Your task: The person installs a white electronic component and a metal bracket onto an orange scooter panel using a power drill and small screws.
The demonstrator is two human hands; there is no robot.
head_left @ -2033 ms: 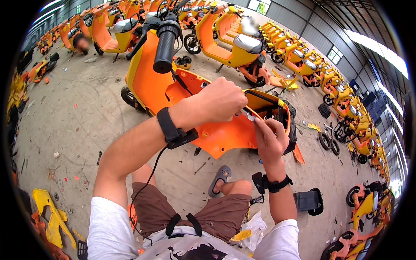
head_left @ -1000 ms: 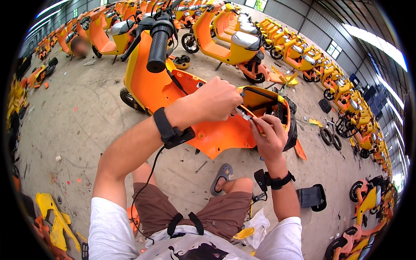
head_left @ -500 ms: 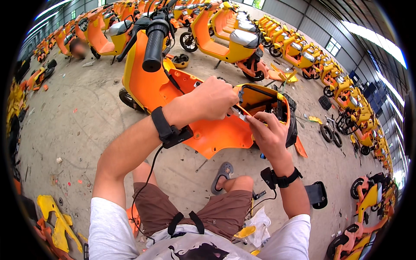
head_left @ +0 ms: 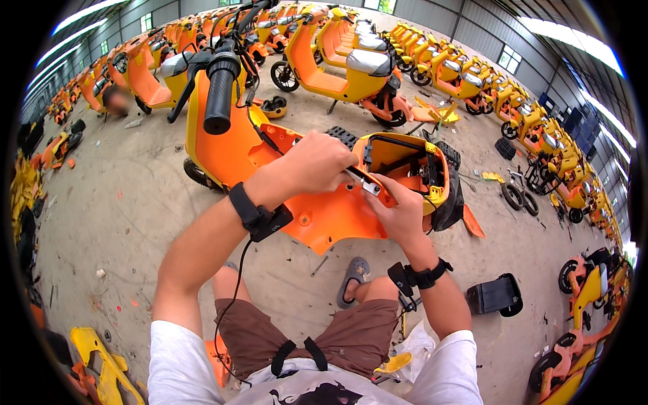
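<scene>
An orange scooter [head_left: 229,145] with a black handlebar grip [head_left: 218,94] stands partly stripped in front of me. Its orange side panel [head_left: 331,216] hangs loose below the open seat compartment [head_left: 405,162]. My left hand [head_left: 317,165] is closed around a small tool whose pale metal tip [head_left: 364,185] points at the panel's upper edge. My right hand [head_left: 398,212] grips that edge from below, with its fingers right beside the tool tip. Both wrists wear black bands, and a thin cable runs down from the left one.
I sit low on the concrete floor with one sandalled foot [head_left: 354,277] out front. A black box [head_left: 496,297] lies at the right. A yellow scooter [head_left: 344,67] and rows of orange and yellow ones stand behind. Loose wheels [head_left: 516,196] and yellow panels [head_left: 101,364] lie about.
Both hands have stayed at the panel's upper edge with the tool between them. My right hand has shifted slightly along the edge, and my view has dipped a little closer.
</scene>
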